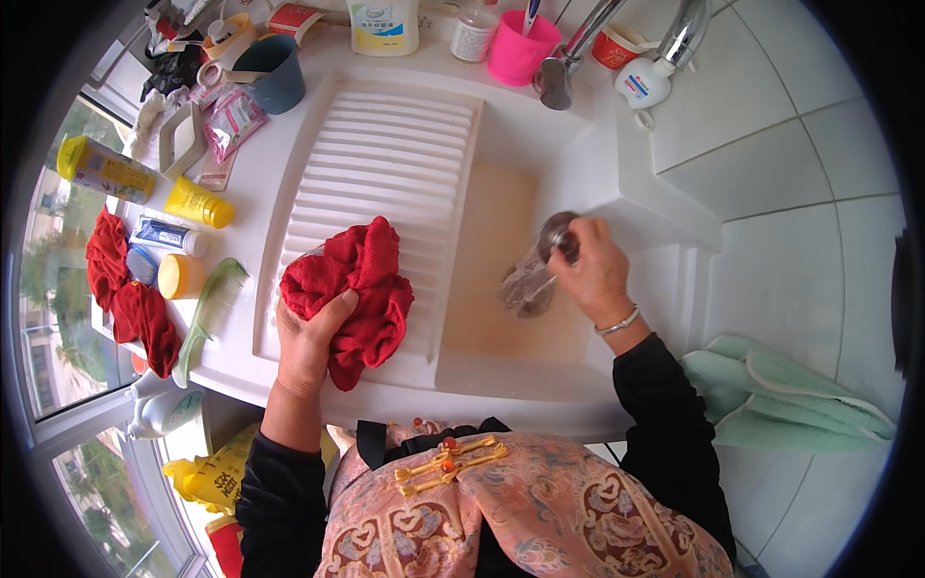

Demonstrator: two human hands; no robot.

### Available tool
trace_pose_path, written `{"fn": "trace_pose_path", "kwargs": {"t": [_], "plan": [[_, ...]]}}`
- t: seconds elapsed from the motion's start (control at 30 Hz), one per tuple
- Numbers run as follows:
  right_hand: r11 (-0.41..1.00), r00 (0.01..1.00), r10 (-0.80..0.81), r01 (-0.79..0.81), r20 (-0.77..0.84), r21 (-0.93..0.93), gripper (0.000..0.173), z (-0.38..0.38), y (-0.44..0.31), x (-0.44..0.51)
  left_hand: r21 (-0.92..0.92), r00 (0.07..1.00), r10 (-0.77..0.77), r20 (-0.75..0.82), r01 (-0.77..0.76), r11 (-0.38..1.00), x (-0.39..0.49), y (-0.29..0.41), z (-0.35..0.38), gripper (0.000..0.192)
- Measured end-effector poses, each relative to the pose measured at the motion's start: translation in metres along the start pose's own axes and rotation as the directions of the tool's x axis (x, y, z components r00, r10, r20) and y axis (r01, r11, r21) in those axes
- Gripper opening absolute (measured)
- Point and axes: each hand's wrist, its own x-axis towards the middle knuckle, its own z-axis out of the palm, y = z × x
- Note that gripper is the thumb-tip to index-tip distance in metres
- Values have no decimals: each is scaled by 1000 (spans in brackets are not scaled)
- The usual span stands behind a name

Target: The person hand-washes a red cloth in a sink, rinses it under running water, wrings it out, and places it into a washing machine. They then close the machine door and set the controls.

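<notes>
A bunched red cloth (361, 289) fills my left hand (307, 336), thumb across its front, above the lower part of the white ribbed washboard (383, 162). Over the sink basin (578, 159) is my right hand (594, 271), with a silver bracelet at the wrist. Its fingertips pinch the knob of a round metal drain strainer or stopper (560, 230). Cloudy brownish water (484, 318) lies in the basin. Just below and left of the metal piece, a greyish see-through patch (527, 289) shows; whether it is a clump or stirred water, I cannot tell.
Along the left counter are a green comb (209, 311), a yellow tube (199, 202), a yellow-lidded canister (105, 170) and more red cloth (144, 325). Behind stand a pink cup (524, 47), a faucet (560, 76) and bottles. A mint-green towel (780, 397) hangs at right.
</notes>
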Motion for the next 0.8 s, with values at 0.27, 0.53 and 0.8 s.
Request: {"fn": "trace_pose_path", "kwargs": {"t": [0.27, 0.53, 0.8], "plan": [[949, 955, 109, -182, -275, -256, 33, -67, 45, 70, -21, 1000, 7, 22, -6, 1000, 1, 0, -2, 41], [979, 935, 58, -122, -350, -163, 35, -57, 8, 64, -50, 999, -5, 40, 7, 999, 1, 4, -2, 45], [930, 987, -154, 132, 35, 344, 33, -10, -59, 22, -86, 999, -49, -22, 47, 995, -5, 13, -2, 51]]}}
